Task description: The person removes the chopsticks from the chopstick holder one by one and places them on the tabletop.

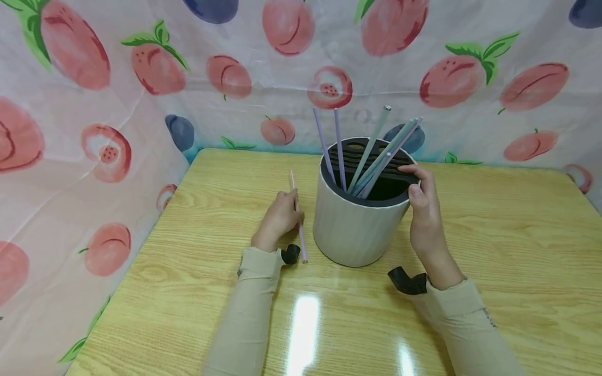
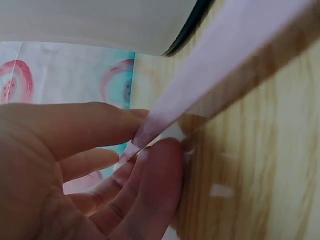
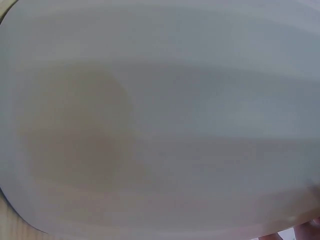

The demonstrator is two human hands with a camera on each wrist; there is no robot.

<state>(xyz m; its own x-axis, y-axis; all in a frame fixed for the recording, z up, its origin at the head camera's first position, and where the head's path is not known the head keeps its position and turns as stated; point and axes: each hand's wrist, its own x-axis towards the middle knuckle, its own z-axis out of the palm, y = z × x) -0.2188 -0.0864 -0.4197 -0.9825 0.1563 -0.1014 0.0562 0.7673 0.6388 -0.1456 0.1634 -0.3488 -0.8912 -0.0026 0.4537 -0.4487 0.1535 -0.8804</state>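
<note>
My left hand (image 1: 282, 214) pinches a lilac chopstick (image 1: 301, 240) between thumb and fingers, close over the table just left of the holder. Its thin end points away from me; the thicker end is nearest. In the left wrist view, the chopstick (image 2: 200, 75) runs out from the fingertips to the upper right. My right hand (image 1: 425, 219) grips the right rim of a white utensil holder (image 1: 355, 230) with a dark slotted top. Several lilac and mint chopsticks (image 1: 338, 141) lean inside it. The holder's wall (image 3: 200, 110) fills the right wrist view.
The holder stands on a shiny wood-grain table (image 1: 188, 250). A fruit-print cloth (image 1: 291, 73) hangs along the table's back and left sides. Black wrist cameras (image 1: 408, 282) stick out from both sleeves.
</note>
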